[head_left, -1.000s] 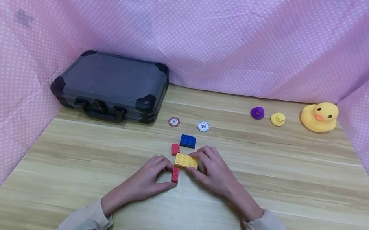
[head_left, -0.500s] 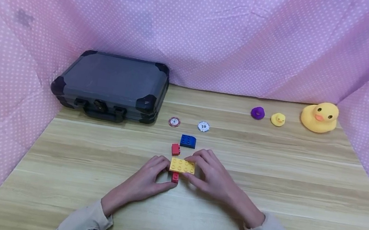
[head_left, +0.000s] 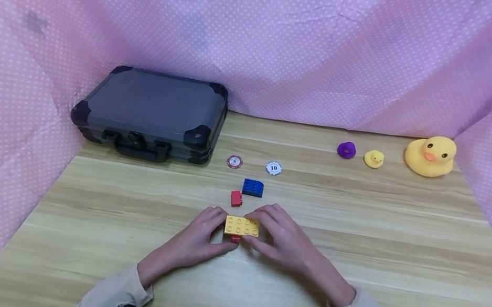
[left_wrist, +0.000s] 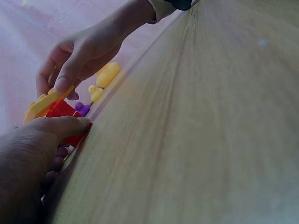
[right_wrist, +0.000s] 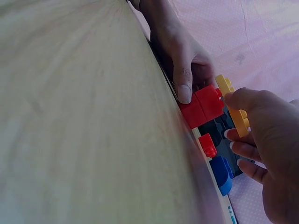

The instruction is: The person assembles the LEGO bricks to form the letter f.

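Note:
My left hand pinches a stack of red toy building bricks between thumb and fingers, low at the tabletop. Between the thumb and fingers of my right hand is a flat yellow building brick, studs up, over the top of the red stack. From the head view it hides most of the red bricks. In the right wrist view the yellow brick sits tilted right at the top studs of the stack. Beyond the hands lie a small red brick and a blue brick with one rounded corner.
A red-rimmed chip and a white chip lie behind the bricks. A grey case stands at the back left. At the back right are a purple duck, a small yellow duck and a large yellow duck.
My right hand has brought the yellow brick toward me and slightly left, from behind the red stack to over it. The left hand keeps its pinch on the red bricks.

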Demonstrator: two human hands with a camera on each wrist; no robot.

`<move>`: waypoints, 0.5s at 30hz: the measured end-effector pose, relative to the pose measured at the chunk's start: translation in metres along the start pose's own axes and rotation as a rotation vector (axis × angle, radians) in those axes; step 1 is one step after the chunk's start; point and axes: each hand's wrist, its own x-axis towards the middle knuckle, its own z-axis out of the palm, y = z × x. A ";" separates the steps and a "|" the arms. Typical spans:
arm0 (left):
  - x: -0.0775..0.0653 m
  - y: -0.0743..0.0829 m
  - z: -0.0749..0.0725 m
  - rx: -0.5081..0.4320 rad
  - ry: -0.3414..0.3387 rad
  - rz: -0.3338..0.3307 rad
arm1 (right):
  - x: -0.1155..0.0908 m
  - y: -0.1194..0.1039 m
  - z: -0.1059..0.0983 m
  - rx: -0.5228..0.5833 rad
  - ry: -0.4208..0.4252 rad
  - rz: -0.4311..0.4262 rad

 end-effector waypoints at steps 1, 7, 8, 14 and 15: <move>0.000 0.000 0.000 -0.003 0.001 -0.002 | 0.000 0.000 0.000 0.005 -0.001 -0.002; 0.000 -0.001 0.001 -0.001 0.010 0.023 | 0.001 -0.002 0.001 0.016 -0.015 0.008; 0.000 -0.001 0.001 0.000 0.012 0.027 | 0.001 -0.002 0.001 0.015 -0.019 0.011; 0.000 -0.001 0.001 -0.006 0.022 0.044 | 0.001 -0.003 0.000 0.010 -0.052 0.022; 0.001 -0.001 0.001 -0.007 0.023 0.045 | 0.001 -0.003 -0.001 0.008 -0.055 0.020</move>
